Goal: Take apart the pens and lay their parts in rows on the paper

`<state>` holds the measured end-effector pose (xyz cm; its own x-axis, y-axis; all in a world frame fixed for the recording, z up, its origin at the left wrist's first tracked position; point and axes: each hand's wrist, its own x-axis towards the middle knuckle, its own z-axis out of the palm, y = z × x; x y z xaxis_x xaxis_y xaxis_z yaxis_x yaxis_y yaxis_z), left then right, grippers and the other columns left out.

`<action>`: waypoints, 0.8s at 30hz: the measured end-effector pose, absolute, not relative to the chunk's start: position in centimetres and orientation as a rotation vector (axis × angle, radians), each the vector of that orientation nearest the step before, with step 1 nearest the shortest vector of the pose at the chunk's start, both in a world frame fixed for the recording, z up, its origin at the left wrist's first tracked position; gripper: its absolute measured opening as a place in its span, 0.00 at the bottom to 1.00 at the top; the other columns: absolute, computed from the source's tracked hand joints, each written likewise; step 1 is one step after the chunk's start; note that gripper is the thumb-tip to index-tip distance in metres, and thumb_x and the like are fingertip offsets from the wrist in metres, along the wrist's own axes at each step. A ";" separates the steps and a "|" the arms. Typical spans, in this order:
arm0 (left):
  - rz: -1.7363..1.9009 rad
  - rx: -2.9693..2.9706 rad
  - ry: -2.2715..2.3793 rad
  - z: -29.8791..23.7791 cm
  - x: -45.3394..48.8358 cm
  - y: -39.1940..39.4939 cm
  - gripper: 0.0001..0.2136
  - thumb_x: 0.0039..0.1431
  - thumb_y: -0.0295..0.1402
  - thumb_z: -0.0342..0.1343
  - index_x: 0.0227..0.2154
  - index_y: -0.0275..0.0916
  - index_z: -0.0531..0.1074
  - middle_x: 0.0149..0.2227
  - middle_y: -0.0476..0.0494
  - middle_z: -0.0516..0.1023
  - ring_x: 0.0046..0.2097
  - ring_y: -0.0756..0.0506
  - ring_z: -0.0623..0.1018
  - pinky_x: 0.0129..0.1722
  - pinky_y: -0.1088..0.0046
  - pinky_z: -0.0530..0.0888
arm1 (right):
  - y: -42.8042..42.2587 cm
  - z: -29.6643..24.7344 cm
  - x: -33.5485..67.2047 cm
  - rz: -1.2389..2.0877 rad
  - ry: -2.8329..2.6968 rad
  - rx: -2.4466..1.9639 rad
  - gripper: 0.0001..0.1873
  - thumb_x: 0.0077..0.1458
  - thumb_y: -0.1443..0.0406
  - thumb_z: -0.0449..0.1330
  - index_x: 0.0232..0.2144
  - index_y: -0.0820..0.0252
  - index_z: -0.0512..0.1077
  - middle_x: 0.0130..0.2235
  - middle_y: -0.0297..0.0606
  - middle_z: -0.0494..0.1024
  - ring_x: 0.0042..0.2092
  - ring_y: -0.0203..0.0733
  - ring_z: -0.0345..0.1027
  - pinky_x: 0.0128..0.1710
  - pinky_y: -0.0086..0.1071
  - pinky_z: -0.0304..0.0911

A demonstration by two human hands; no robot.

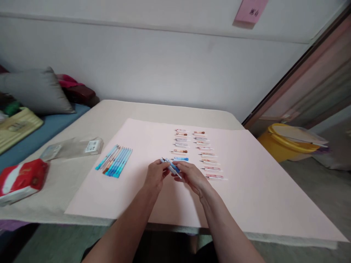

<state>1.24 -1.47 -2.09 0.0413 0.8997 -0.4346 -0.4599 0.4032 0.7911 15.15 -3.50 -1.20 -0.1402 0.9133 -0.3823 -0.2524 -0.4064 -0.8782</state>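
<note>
Over the near middle of the pink sheet, my left hand (155, 174) and my right hand (191, 175) meet around a blue-and-white pen (173, 167). Fingers of both hands are closed on it, and it slants down to the right; a thin white end sticks out below. Whether it is one piece or several parts I cannot tell. Just beyond my fingers lies a bright blue pen piece (181, 159). It ends a column of small brown and pale pen pieces (181, 145). To its right runs a second column of pinkish pieces (210, 160) with thin white sticks.
Several blue and brown pens (117, 160) lie side by side on the left of the pink sheet (246, 197). Further left are a clear plastic sleeve (74, 149) and a red tissue pack (23, 180). A yellow bin (282, 144) stands right of the table, below a wall.
</note>
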 end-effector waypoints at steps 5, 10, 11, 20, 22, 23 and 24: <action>1.121 0.504 1.058 -2.6 1.6 -1.6 0.07 0.38 0.27 0.62 0.24 0.34 0.71 0.24 0.49 0.73 0.27 0.53 0.71 0.29 0.77 0.68 | -3.7 -1.4 15.2 1.666 -0.800 -1.296 0.13 0.42 0.66 0.65 0.35 0.60 0.76 0.30 0.37 0.77 0.27 0.35 0.71 0.29 0.29 0.66; 1.111 0.536 1.036 -2.7 2.2 -2.0 0.07 0.39 0.27 0.62 0.24 0.35 0.71 0.27 0.48 0.73 0.29 0.53 0.72 0.33 0.75 0.69 | -3.3 -2.6 15.4 1.741 -0.628 -1.186 0.14 0.38 0.71 0.66 0.33 0.62 0.76 0.29 0.37 0.77 0.28 0.34 0.71 0.31 0.27 0.68; 1.100 0.547 1.044 -2.7 2.2 -2.1 0.07 0.39 0.27 0.62 0.24 0.36 0.71 0.27 0.48 0.73 0.30 0.52 0.72 0.33 0.75 0.70 | -3.2 -2.8 15.5 1.743 -0.612 -1.175 0.14 0.38 0.72 0.67 0.32 0.62 0.77 0.29 0.38 0.78 0.29 0.34 0.71 0.33 0.28 0.69; 1.000 0.836 1.159 -2.0 0.7 -1.4 0.19 0.41 0.29 0.62 0.41 0.39 0.72 0.36 0.45 0.74 0.34 0.51 0.73 0.34 0.74 0.71 | -2.4 -3.9 17.3 1.758 -0.544 -1.199 0.13 0.36 0.76 0.66 0.30 0.67 0.76 0.35 0.44 0.78 0.33 0.39 0.73 0.36 0.32 0.71; 0.957 0.986 1.189 -1.8 0.3 -1.1 0.19 0.44 0.31 0.60 0.43 0.39 0.72 0.39 0.44 0.74 0.35 0.50 0.73 0.33 0.74 0.71 | -2.3 -4.1 17.6 1.771 -0.559 -1.208 0.13 0.36 0.76 0.66 0.30 0.67 0.76 0.35 0.43 0.78 0.33 0.39 0.72 0.37 0.33 0.71; 0.933 1.062 1.209 -1.7 0.2 -1.0 0.18 0.46 0.32 0.59 0.43 0.39 0.73 0.39 0.43 0.74 0.36 0.49 0.73 0.32 0.74 0.72 | -2.3 -4.1 17.7 1.776 -0.573 -1.207 0.13 0.36 0.76 0.66 0.30 0.67 0.76 0.34 0.42 0.78 0.32 0.38 0.72 0.36 0.33 0.71; 0.906 1.135 1.229 -1.7 0.0 -0.8 0.17 0.47 0.33 0.58 0.43 0.38 0.74 0.38 0.43 0.75 0.35 0.49 0.73 0.32 0.74 0.72 | -2.3 -4.2 17.7 1.783 -0.594 -1.203 0.13 0.36 0.76 0.66 0.30 0.66 0.76 0.34 0.41 0.77 0.32 0.37 0.72 0.36 0.32 0.71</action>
<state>0.03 -0.83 -1.67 0.1461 0.9610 -0.2347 0.0607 0.2281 0.9717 17.73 -2.30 -4.20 -0.1447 0.8628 -0.4845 -0.3994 -0.4989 -0.7691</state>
